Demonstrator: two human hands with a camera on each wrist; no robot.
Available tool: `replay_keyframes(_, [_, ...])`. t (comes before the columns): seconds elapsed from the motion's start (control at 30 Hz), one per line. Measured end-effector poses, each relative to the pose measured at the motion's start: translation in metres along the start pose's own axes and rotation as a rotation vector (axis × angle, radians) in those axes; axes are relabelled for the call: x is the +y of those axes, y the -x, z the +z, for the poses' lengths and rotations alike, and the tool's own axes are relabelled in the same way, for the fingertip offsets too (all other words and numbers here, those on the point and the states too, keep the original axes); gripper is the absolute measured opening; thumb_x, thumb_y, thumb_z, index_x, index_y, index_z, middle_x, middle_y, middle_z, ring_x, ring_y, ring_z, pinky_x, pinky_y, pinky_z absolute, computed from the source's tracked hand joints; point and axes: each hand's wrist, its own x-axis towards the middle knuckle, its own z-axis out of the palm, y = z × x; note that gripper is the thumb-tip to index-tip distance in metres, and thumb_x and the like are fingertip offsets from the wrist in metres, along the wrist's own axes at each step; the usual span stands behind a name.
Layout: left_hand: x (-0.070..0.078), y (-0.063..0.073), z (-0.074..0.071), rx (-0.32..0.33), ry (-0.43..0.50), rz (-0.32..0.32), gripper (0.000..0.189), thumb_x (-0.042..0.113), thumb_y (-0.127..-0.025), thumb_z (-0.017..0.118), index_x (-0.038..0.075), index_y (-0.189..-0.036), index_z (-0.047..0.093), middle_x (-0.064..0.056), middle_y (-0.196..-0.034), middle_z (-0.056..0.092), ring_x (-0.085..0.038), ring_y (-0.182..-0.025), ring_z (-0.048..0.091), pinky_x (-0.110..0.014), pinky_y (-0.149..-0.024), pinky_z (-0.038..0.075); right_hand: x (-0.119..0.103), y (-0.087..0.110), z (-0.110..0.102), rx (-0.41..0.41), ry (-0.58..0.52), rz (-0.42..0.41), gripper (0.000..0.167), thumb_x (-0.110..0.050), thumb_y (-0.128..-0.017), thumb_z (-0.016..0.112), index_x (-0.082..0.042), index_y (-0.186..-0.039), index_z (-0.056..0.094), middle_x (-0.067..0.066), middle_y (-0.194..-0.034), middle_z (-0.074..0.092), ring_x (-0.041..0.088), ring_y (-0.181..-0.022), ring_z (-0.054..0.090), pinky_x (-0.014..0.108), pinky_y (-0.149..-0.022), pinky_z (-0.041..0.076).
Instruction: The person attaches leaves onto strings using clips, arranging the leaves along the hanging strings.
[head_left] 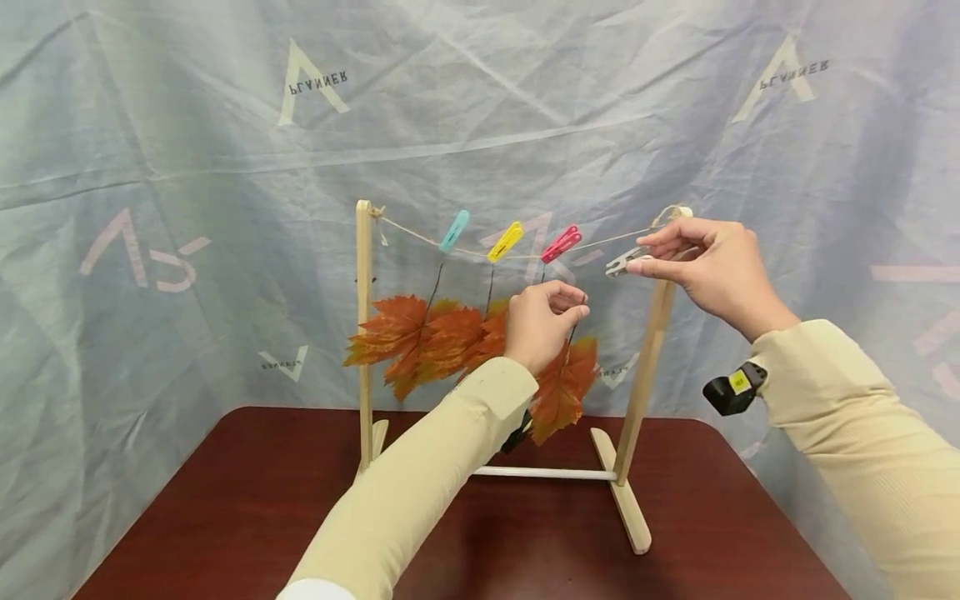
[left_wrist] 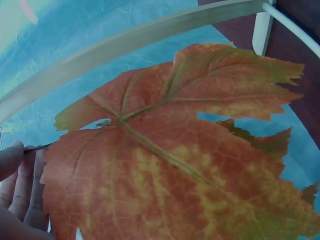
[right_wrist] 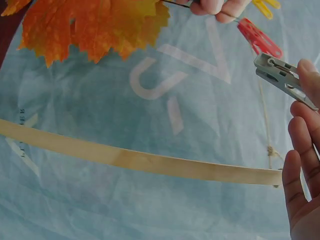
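My left hand [head_left: 543, 325] pinches the dark stem of an orange autumn leaf [head_left: 564, 387], which hangs below the fingers and fills much of the left wrist view. To the right, my right hand [head_left: 712, 265] pinches a grey clothespin [head_left: 624, 262] near the string [head_left: 615, 239]. In the right wrist view the clothespin [right_wrist: 280, 75] points toward the string. Blue [head_left: 454, 231], yellow [head_left: 506, 242] and red [head_left: 561, 244] clothespins sit on the string. Orange leaves [head_left: 401, 337] hang by their stems under them; my left hand partly hides these.
A wooden frame with a left post [head_left: 365, 333] and right post [head_left: 647, 375] carries the string. Its white crossbar [head_left: 547, 473] and feet [head_left: 630, 517] stand on a dark red table [head_left: 525, 550]. A printed grey cloth [head_left: 480, 100] hangs behind.
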Motion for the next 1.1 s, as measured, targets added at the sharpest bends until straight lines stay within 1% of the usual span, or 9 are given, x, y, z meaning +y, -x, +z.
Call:
replay_keyframes(0.17, [0.005,-0.007,0.007,0.044,-0.010,-0.005,0.011,0.017,-0.093,0.077,0.010,-0.101,0.079,-0.001,-0.090,0.077,-0.013,-0.082,0.070,-0.022,-0.069,0.051,-0.005,-0.010,-0.001,0.012,0.021,0.007,0.035,-0.034,-0.079,0.090,-0.011,-0.103,0.080,-0.023,-0.084,0.071,-0.003,-0.072,0.067,0.015,-0.063,0.050])
replay_keyframes(0.27, [0.008,-0.011,0.012,0.079,0.021,-0.042,0.011,0.017,-0.093,0.077,0.010,-0.101,0.079,-0.001,-0.090,0.077,-0.013,-0.081,0.069,-0.022,-0.069,0.052,-0.007,-0.015,0.001,0.015,0.022,0.009,0.035,-0.036,-0.080,0.089,-0.013,-0.104,0.080,-0.021,-0.084,0.071,-0.001,-0.073,0.067,0.016,-0.064,0.049])
replay_keyframes(0.37, [0.009,-0.014,0.017,0.128,0.047,-0.077,0.010,0.017,-0.092,0.078,0.012,-0.100,0.079,-0.001,-0.089,0.077,-0.012,-0.079,0.069,-0.023,-0.069,0.053,-0.010,-0.021,0.004,0.016,0.015,0.002,0.033,-0.035,-0.081,0.089,-0.012,-0.103,0.080,-0.019,-0.084,0.071,0.001,-0.074,0.067,0.016,-0.065,0.050])
replay_keyframes(0.47, [0.009,-0.019,0.020,0.171,0.064,-0.108,0.009,0.018,-0.091,0.079,0.012,-0.099,0.080,0.000,-0.089,0.077,-0.012,-0.078,0.069,-0.024,-0.070,0.053,-0.012,-0.027,0.006,0.020,0.023,-0.008,0.032,-0.034,-0.080,0.089,-0.011,-0.102,0.080,-0.020,-0.082,0.071,0.000,-0.072,0.067,0.016,-0.063,0.049])
replay_keyframes(0.57, [0.009,-0.023,0.022,0.195,0.068,-0.135,0.008,0.019,-0.091,0.080,0.014,-0.098,0.080,0.002,-0.087,0.077,-0.011,-0.077,0.069,-0.024,-0.070,0.053,-0.014,-0.031,0.006,0.025,0.051,-0.011,0.032,-0.033,-0.080,0.090,-0.011,-0.102,0.080,-0.020,-0.080,0.071,-0.003,-0.070,0.065,0.016,-0.062,0.048])
replay_keyframes(0.73, [0.010,-0.031,0.022,0.213,0.106,-0.171,0.008,0.018,-0.090,0.080,0.014,-0.097,0.081,0.003,-0.088,0.077,-0.009,-0.077,0.069,-0.024,-0.070,0.053,-0.016,-0.037,0.007,0.017,0.061,-0.001,0.033,-0.033,-0.079,0.090,-0.012,-0.103,0.080,-0.019,-0.079,0.071,-0.003,-0.069,0.064,0.017,-0.061,0.046])
replay_keyframes(0.83, [0.012,-0.034,0.020,0.210,0.123,-0.197,0.008,0.019,-0.091,0.080,0.014,-0.097,0.081,0.004,-0.088,0.077,-0.008,-0.076,0.069,-0.025,-0.069,0.054,-0.017,-0.039,0.009,0.016,0.062,0.000,0.035,-0.033,-0.078,0.091,-0.012,-0.103,0.080,-0.018,-0.080,0.072,-0.004,-0.069,0.063,0.018,-0.061,0.045])
replay_keyframes(0.97, [0.014,-0.035,0.018,0.202,0.099,-0.223,0.007,0.020,-0.091,0.080,0.016,-0.097,0.081,0.004,-0.086,0.076,-0.009,-0.077,0.068,-0.026,-0.070,0.054,-0.019,-0.041,0.011,0.013,0.079,-0.002,0.035,-0.032,-0.078,0.091,-0.011,-0.103,0.080,-0.014,-0.082,0.074,-0.005,-0.070,0.063,0.019,-0.063,0.045])
replay_keyframes(1.1, [0.013,-0.036,0.020,0.202,0.073,-0.224,0.008,0.021,-0.092,0.079,0.017,-0.098,0.081,0.004,-0.087,0.077,-0.011,-0.080,0.069,-0.028,-0.071,0.054,-0.021,-0.040,0.014,0.023,0.112,-0.013,0.031,-0.030,-0.078,0.091,-0.011,-0.101,0.081,-0.006,-0.084,0.076,-0.006,-0.068,0.061,0.020,-0.062,0.044])
